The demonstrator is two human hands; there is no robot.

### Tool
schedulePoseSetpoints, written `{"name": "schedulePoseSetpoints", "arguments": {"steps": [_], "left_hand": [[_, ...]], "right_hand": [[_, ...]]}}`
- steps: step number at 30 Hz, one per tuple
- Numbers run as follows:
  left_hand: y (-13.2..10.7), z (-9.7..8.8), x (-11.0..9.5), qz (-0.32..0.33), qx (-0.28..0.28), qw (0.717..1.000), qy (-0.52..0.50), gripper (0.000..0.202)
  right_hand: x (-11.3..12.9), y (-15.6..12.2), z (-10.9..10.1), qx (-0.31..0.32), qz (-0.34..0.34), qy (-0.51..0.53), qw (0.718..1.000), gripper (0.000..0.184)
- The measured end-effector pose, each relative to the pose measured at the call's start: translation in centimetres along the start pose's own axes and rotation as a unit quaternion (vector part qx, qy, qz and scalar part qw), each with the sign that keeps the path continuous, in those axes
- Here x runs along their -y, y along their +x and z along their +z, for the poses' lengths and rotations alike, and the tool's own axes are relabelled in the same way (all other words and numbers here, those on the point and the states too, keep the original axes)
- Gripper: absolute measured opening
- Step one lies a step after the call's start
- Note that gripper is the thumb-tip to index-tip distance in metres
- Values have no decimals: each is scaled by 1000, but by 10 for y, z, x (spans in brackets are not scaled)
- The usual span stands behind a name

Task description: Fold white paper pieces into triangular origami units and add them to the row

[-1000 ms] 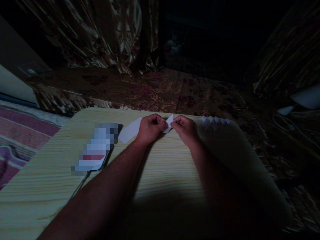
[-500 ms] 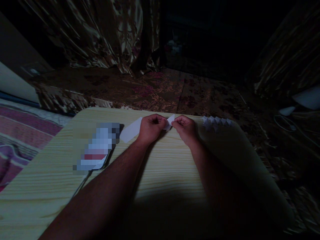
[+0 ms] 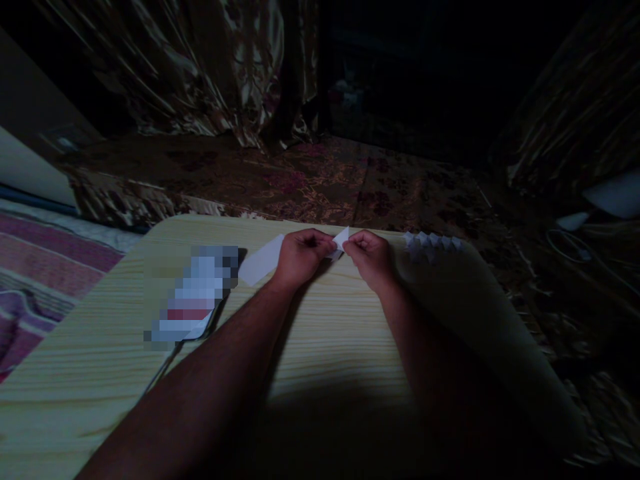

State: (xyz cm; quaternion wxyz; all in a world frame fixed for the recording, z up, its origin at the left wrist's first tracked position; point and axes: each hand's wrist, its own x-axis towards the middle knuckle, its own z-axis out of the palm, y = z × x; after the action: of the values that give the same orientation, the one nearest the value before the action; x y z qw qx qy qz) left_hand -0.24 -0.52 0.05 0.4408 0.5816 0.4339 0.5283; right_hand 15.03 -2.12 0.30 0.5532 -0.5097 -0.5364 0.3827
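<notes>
Near the far edge of the pale wooden table (image 3: 340, 333), both hands pinch a small piece of folded white paper (image 3: 342, 237). My left hand (image 3: 303, 257) is closed on its left side, thumb and fingers together. On the right side, the fingertips of my right hand (image 3: 369, 253) are closed on the same piece. Its lower folds are partly hidden by the fingers. White paper strips (image 3: 261, 261) lie flat just left of my left hand. Several small pointed folded paper pieces (image 3: 433, 241) stand in a cluster to the right of my right hand.
A phone-like device (image 3: 200, 293), blurred by pixelation, lies on the left of the table with a cable (image 3: 163, 368). A striped bedspread (image 3: 45, 267) is at the left. Beyond the table are a patterned cloth-covered ledge (image 3: 300, 177) and curtains (image 3: 240, 73). A white lamp-like object (image 3: 613, 197) is at right.
The hands stay almost in place. Between the fingertips, the folded paper's upper point shows slightly more. The other things have not moved.
</notes>
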Motion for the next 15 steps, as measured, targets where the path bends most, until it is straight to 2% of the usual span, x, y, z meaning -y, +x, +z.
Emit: {"name": "schedulePoseSetpoints", "arguments": {"steps": [8, 15], "left_hand": [[-1, -1, -3, 7, 2, 999, 38, 20], [-1, 0, -3, 0, 5, 1000, 17, 23]], "right_hand": [[0, 0, 0, -4, -7, 6, 1000, 15], [-2, 1, 0, 2, -6, -6, 1000, 18]]}}
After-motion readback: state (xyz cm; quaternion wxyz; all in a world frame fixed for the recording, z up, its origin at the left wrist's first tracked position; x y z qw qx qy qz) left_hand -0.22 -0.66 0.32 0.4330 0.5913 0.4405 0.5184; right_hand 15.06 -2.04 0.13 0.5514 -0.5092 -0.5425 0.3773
